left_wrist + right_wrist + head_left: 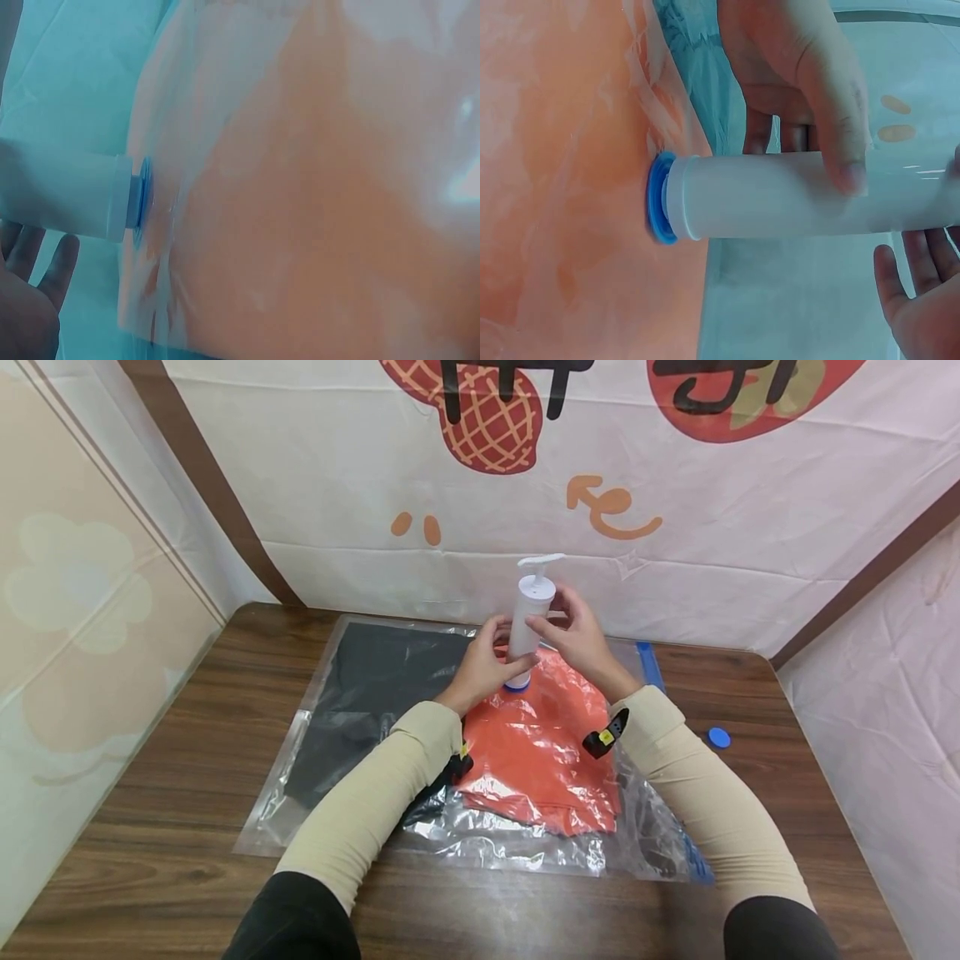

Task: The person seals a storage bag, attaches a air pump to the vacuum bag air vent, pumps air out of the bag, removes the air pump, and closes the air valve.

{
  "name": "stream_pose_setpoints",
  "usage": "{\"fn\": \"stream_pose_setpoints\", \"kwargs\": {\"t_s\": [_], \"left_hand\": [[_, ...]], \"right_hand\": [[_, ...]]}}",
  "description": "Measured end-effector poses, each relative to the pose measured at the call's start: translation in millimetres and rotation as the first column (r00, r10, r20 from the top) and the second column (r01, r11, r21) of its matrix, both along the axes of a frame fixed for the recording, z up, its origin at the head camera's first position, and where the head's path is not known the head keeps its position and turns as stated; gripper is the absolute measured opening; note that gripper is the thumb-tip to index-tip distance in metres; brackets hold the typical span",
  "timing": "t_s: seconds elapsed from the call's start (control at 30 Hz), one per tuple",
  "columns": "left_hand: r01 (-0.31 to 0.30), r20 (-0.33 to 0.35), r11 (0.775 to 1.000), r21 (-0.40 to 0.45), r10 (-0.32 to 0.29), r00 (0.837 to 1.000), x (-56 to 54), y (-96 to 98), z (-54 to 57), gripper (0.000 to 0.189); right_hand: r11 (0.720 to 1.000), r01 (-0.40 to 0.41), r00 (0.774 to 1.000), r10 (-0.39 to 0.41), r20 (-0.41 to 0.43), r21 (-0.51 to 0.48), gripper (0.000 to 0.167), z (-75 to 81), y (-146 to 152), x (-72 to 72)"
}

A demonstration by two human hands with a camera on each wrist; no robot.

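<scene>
A white hand pump (pixel 528 618) with a T-shaped handle (pixel 540 561) stands upright, its lower end on the blue round valve (pixel 658 199) of a clear storage bag (pixel 525 857). Low on the pump's barrel, my left hand (pixel 482 667) grips it, thumb across the front and fingers behind. My right hand (pixel 583 639) holds the barrel higher up from the right, thumb on the near side. Folded orange fabric (pixel 555 752) lies inside the bag under the pump, with folded dark grey fabric (pixel 375 693) to its left. In the left wrist view the pump's barrel (pixel 67 191) meets the valve.
A loose blue round cap (pixel 718 737) lies on the wooden table (pixel 150 852) to the right of the bag. A blue strip (pixel 649 664) runs along the bag's right edge. Printed cloth (pixel 337 460) hangs at the back and on both sides.
</scene>
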State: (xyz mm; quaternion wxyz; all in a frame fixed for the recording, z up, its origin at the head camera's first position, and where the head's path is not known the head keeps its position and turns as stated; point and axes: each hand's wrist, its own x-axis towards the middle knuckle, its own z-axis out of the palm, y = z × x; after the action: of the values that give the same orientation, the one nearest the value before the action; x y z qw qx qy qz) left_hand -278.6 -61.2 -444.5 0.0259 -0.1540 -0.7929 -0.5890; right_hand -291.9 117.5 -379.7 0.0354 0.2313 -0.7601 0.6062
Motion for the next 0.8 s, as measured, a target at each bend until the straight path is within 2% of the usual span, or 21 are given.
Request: {"fn": "stream_pose_setpoints", "kwargs": {"t_s": [0.17, 0.37, 0.67, 0.8], "left_hand": [[-0.001, -0.019, 1.000, 0.001, 0.001, 1.000, -0.1, 0.2, 0.3, 0.056], [-0.007, -0.047, 1.000, -0.006, 0.006, 0.999, -0.4, -0.9, 0.2, 0.052], [0.012, -0.016, 1.000, -0.017, -0.012, 1.000, 1.9, -3.1, 0.3, 0.055], [0.029, -0.006, 0.999, -0.030, -0.029, 1.000, 2.8, -3.5, 1.6, 0.057]], "right_hand": [[0.999, 0.021, 1.000, -0.021, 0.012, 0.032, 0.053, 0.5, -0.6, 0.1], [1.000, -0.006, 1.000, 0.006, 0.020, 0.011, 0.053, 0.7, -0.5, 1.3], [0.999, 0.036, 0.998, -0.038, 0.042, 0.037, 0.052, 1.9, 0.0, 4.3], [0.999, 0.021, 0.999, -0.022, 0.031, 0.044, 0.052, 3.2, -0.2, 4.1]]}}
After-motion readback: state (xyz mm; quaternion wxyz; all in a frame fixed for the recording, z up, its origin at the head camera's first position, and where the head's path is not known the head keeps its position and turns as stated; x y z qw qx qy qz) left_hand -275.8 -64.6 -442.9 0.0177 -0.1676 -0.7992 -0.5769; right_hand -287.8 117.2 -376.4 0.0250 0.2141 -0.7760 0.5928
